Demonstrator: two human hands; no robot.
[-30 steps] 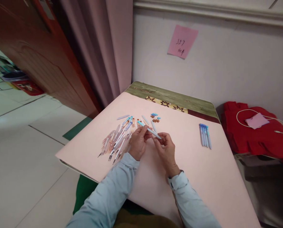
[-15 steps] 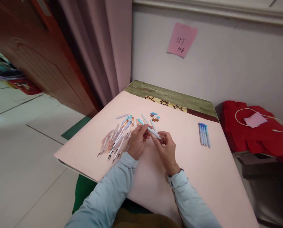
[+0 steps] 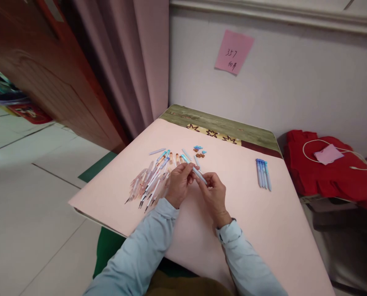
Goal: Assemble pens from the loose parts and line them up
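Note:
Between both hands, above the table, is a light blue pen [image 3: 199,175], slanting down to the right. My left hand [image 3: 180,183] is closed round its upper part, near a bright blue section. At the lower, pointed end, the fingers of my right hand [image 3: 214,193] pinch the barrel. Left of my hands lies a loose pile of pen refills [image 3: 150,191] and clear tubes, with several coloured pen parts [image 3: 165,158] at its top. Small blue caps [image 3: 198,147] and brown caps [image 3: 199,156] lie just beyond my hands.
Several blue-topped pens [image 3: 264,174] lie side by side at the right of the pale pink table [image 3: 257,238]. Past the right edge are a red cloth [image 3: 306,181] and a white cable [image 3: 351,152]. A wall with a pink note [image 3: 234,52] stands behind the table.
The pen's lower end has dipped slightly, and my right-hand fingers have closed in on it. My left hand keeps its hold. The view has shifted a little.

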